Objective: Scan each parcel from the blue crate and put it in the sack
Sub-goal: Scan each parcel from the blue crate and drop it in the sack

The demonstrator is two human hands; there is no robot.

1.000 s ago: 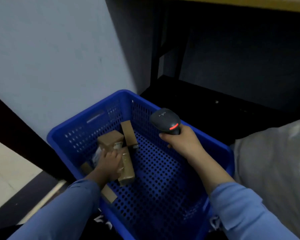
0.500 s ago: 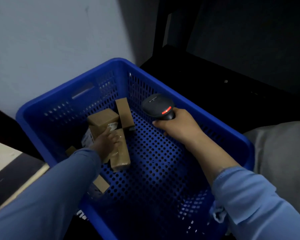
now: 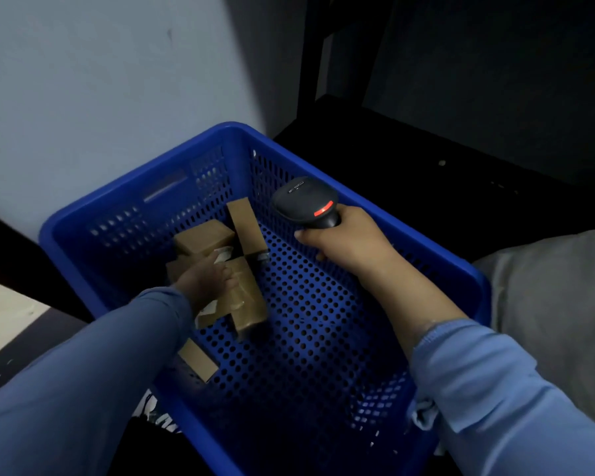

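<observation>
The blue perforated crate (image 3: 145, 190) holds several brown cardboard parcels in its far left corner. A long parcel (image 3: 245, 224) leans beside a squat one (image 3: 203, 237), and a small one (image 3: 198, 359) lies nearer me. My left hand (image 3: 203, 281) reaches into the crate, its fingers curled over a taped parcel (image 3: 249, 302) that has a white label; the parcel is partly hidden under the hand. My right hand (image 3: 352, 247) grips the handle of a black barcode scanner (image 3: 304, 202) over the crate, and its red light is lit. The grey sack (image 3: 550, 290) lies to the right of the crate.
A pale wall (image 3: 100, 97) stands right behind the crate. Dark shelving with a black upright post (image 3: 311, 56) fills the back right. A strip of light floor (image 3: 4, 314) shows at the far left. The crate's right half is bare blue mesh.
My left hand has shifted slightly right across the parcels and closed over the taped one, which now sits tilted. The scanner hand has stayed over the crate while my view moved.
</observation>
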